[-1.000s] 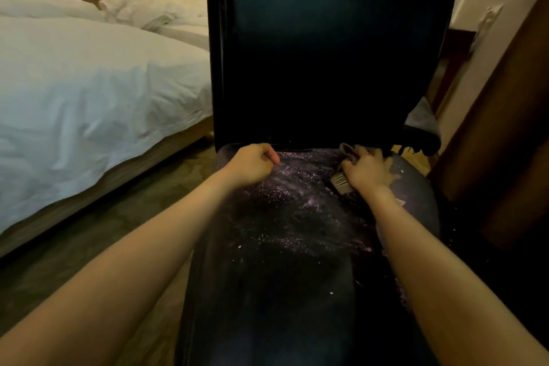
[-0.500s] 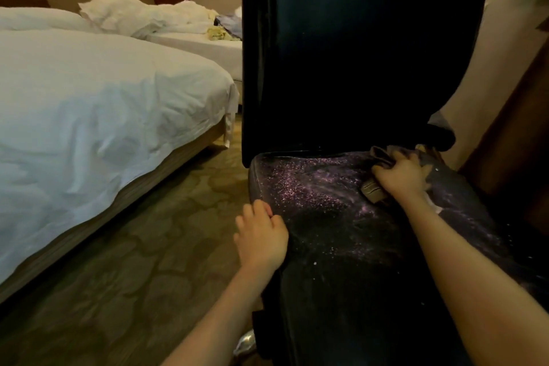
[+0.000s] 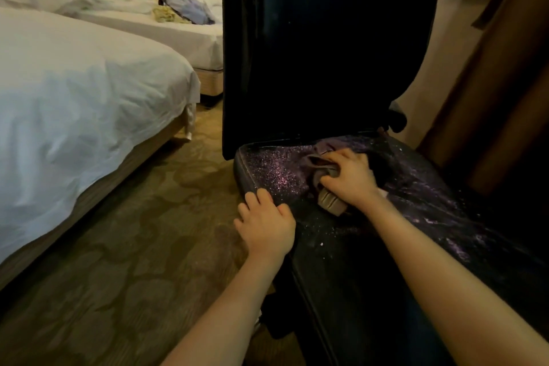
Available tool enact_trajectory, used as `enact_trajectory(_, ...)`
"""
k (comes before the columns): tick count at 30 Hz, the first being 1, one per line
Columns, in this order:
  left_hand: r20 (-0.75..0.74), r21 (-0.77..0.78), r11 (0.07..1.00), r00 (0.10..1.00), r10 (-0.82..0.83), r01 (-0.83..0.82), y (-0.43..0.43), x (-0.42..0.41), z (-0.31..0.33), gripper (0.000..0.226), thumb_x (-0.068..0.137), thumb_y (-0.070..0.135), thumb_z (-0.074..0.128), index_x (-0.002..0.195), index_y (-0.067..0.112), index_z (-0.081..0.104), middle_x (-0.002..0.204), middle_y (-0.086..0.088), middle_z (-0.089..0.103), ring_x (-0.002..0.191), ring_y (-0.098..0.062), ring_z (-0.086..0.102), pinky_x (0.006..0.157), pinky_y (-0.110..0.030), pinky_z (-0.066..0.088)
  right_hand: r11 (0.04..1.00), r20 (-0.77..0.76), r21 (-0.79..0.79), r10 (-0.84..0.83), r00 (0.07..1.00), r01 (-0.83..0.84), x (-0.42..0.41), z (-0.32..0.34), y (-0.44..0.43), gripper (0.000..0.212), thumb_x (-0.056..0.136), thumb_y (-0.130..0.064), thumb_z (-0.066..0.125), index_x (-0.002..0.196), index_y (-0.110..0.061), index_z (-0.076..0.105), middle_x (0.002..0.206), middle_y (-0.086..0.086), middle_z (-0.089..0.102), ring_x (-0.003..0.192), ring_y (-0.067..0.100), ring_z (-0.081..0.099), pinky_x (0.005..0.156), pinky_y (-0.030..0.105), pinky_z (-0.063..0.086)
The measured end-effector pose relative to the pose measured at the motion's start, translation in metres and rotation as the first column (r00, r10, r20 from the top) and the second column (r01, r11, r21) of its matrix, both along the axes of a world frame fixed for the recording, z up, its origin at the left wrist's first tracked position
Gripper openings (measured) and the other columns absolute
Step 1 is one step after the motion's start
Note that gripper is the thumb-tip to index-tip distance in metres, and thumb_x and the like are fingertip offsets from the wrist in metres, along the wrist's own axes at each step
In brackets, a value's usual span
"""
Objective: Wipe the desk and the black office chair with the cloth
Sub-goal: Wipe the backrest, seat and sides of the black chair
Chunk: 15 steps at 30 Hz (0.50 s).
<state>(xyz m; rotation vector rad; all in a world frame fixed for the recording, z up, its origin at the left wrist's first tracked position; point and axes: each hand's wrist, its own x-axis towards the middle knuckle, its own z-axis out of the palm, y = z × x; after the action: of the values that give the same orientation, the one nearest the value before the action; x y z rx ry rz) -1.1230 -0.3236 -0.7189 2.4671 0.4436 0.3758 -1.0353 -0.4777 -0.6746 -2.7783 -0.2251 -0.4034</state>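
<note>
Cloth (image 3: 322,168) bunched on far part of black office chair (image 3: 371,276) seat, just near of upright backrest (image 3: 312,38), clutched in right hand (image 3: 352,180) with fingers curled round it, left hand (image 3: 266,227) palm-down on seat's left edge, fingers relaxed, holding nothing, white bed (image 3: 74,92) at left.

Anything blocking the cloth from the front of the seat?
Nothing visible lies on the seat ahead of the cloth, which the right hand grips near the backrest. Only the left hand rests on the seat's left edge, beside that path.
</note>
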Motion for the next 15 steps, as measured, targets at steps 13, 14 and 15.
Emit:
enact_trajectory(13, 0.020, 0.123, 0.992, 1.000, 0.016, -0.018, -0.001, 0.005, -0.011, 0.036, 0.089, 0.030, 0.040, 0.119, 0.012, 0.043, 0.118, -0.007, 0.044, 0.106, -0.026, 0.044, 0.083, -0.042, 0.039, 0.997, 0.015, -0.072, 0.003, 1.000, -0.002, 0.070, 0.000, 0.075, 0.052, 0.084, -0.030, 0.056, 0.135, -0.034, 0.048, 0.145, 0.004, 0.037, 0.129, 0.035, 0.027, 0.100, 0.047, 0.032)
enact_trajectory(14, 0.013, 0.124, 0.992, 1.000, 0.023, -0.025, -0.001, 0.007, -0.011, 0.036, 0.088, 0.030, 0.040, 0.118, 0.011, 0.044, 0.117, -0.008, 0.045, 0.106, -0.027, 0.045, 0.082, -0.042, 0.039, 0.994, 0.023, -0.083, 0.070, 0.997, -0.068, 0.070, 0.000, 0.087, 0.050, 0.084, -0.030, 0.056, 0.134, -0.033, 0.050, 0.144, 0.002, 0.038, 0.130, 0.034, 0.027, 0.100, 0.046, 0.032)
enact_trajectory(15, 0.022, 0.117, 0.993, 0.999, 0.024, -0.027, -0.001, 0.009, -0.010, 0.035, 0.087, 0.029, 0.041, 0.116, 0.010, 0.046, 0.114, -0.009, 0.046, 0.103, -0.029, 0.046, 0.080, -0.042, 0.040, 0.989, 0.025, -0.085, 0.125, 0.992, -0.122, 0.067, -0.001, 0.093, 0.048, 0.085, -0.030, 0.056, 0.133, -0.031, 0.052, 0.143, 0.002, 0.039, 0.130, 0.034, 0.027, 0.100, 0.045, 0.032)
